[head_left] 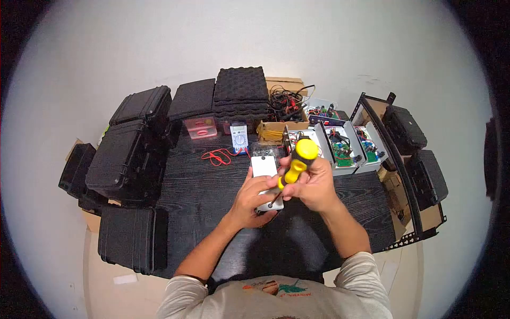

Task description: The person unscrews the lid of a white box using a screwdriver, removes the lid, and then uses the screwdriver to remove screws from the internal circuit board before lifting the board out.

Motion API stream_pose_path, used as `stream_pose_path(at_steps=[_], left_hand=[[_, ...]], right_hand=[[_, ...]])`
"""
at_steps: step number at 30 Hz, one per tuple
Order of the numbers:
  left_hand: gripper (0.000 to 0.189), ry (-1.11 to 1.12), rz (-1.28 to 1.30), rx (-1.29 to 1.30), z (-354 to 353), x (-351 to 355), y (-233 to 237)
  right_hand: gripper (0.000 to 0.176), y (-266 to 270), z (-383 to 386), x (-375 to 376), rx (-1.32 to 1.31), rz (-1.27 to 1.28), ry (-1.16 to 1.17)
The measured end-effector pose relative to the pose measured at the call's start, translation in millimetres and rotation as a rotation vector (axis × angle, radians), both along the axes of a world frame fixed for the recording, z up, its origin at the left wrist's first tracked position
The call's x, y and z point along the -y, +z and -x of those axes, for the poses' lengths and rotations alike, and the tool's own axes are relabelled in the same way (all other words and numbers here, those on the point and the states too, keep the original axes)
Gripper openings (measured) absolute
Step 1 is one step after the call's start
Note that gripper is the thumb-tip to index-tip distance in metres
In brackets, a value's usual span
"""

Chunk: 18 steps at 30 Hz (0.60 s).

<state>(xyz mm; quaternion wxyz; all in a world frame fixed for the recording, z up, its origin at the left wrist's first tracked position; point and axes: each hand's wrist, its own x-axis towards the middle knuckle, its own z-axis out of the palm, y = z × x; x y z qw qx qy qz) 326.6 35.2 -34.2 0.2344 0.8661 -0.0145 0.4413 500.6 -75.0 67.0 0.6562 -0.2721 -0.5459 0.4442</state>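
Note:
My right hand (pixel 316 186) is closed around a yellow and black screwdriver (pixel 298 162), its handle tilted up toward the camera. The thin shaft slants down to the near end of a white rectangular panel (pixel 264 167), close to a dark screw or hole there. Another dark round spot shows at the panel's far end. Gripping the panel's left side is my left hand (pixel 251 201), with its fingers lying over the white surface near the screwdriver's shaft. What lies under the panel is mostly hidden by my hands.
A multimeter (pixel 240 140) with red leads (pixel 217 156) stands beyond the panel. Open white boxes with circuit boards (pixel 341 146) line the back right, near a carton of cables (pixel 287 103). Black cases (pixel 118 159) stack at left; black foam (pixel 240 87) sits behind. A metal rack (pixel 398 159) borders the right.

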Motion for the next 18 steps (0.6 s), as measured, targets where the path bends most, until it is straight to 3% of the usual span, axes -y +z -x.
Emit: stream_pose_path(at_steps=[5, 9, 14, 18], left_hand=[[0.054, 0.016, 0.008, -0.054, 0, 0, 0], [0.053, -0.012, 0.036, -0.033, 1, -1, -1], [0.051, -0.01, 0.027, -0.029, 3, 1, 3], [0.051, 0.016, 0.023, -0.09, 5, 5, 16]], right_hand=[[0.063, -7, -4, -15, -0.217, 0.065, 0.199], [0.06, -5, 5, -14, -0.235, 0.045, 0.164], [0.047, -4, 11, -10, -0.051, -0.032, 0.016], [0.047, -8, 8, -11, -0.223, 0.045, 0.137]])
